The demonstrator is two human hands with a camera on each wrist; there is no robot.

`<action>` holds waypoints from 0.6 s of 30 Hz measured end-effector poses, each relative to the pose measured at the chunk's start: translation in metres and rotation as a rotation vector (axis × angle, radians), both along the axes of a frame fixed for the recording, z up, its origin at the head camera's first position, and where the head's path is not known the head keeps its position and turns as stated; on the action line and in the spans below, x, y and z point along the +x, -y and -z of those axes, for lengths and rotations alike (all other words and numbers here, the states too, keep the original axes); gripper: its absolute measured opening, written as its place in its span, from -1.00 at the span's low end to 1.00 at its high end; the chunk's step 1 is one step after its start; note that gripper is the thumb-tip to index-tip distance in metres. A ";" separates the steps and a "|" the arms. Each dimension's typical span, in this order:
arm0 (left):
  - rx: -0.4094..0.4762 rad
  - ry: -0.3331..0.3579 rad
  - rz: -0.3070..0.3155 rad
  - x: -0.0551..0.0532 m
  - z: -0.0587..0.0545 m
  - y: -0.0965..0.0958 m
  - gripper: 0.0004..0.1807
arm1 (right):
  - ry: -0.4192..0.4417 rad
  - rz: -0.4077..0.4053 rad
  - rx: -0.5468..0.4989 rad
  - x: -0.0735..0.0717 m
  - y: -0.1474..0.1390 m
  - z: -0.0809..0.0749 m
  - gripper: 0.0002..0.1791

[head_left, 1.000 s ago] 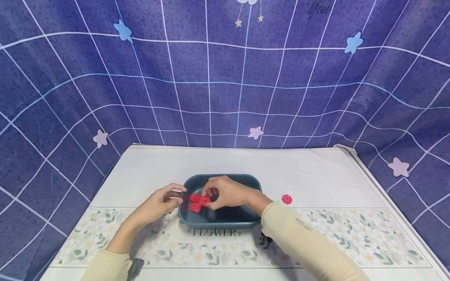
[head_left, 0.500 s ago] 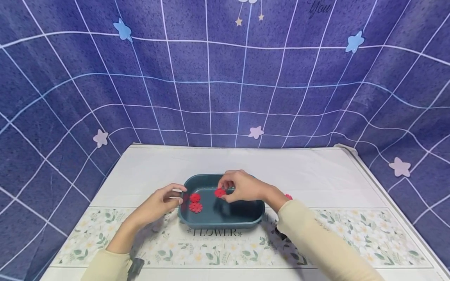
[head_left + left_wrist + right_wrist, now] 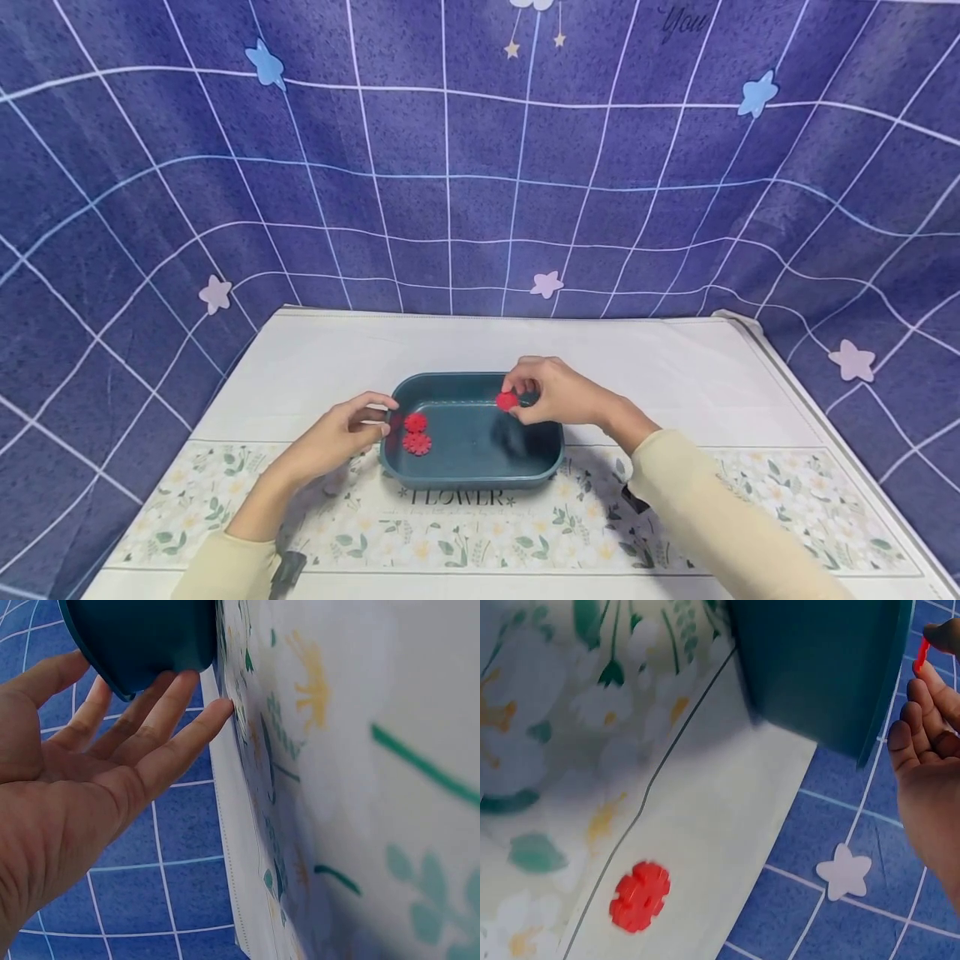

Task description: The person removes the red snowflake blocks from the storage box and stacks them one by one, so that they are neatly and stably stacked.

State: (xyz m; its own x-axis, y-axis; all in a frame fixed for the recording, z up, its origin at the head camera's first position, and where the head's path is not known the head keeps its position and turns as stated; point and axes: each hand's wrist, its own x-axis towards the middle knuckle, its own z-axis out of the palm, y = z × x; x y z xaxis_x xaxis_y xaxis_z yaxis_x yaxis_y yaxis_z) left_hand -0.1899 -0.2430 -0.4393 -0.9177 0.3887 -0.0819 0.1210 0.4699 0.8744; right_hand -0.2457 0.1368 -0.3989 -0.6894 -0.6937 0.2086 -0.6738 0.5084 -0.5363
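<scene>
My right hand pinches a red notched disc between thumb and fingers, raised over the right part of a dark teal tub. In the right wrist view the pinched disc appears edge-on. Two more red notched discs lie close together at the tub's left end. My left hand is at that end, fingers loosely extended. The left wrist view has its thumb and fingertips against the tub's wall. Another red notched disc lies on the table; my right arm hides it in the head view.
Under the tub is a white tabletop cover with a floral band along the front. A blue gridded curtain with stars rises behind and at both sides.
My right hand has lifted a red disc from the cluster at the tub's left end and carried it right. Two discs stay there. My left hand has kept its place.
</scene>
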 end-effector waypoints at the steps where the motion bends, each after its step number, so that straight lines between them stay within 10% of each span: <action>1: -0.002 -0.001 0.000 0.000 0.000 0.000 -0.53 | 0.003 0.006 -0.001 0.000 -0.003 0.000 -0.75; 18: -0.004 0.000 0.002 -0.001 0.001 0.000 -0.54 | -0.038 0.086 -0.032 0.003 -0.039 -0.001 -0.77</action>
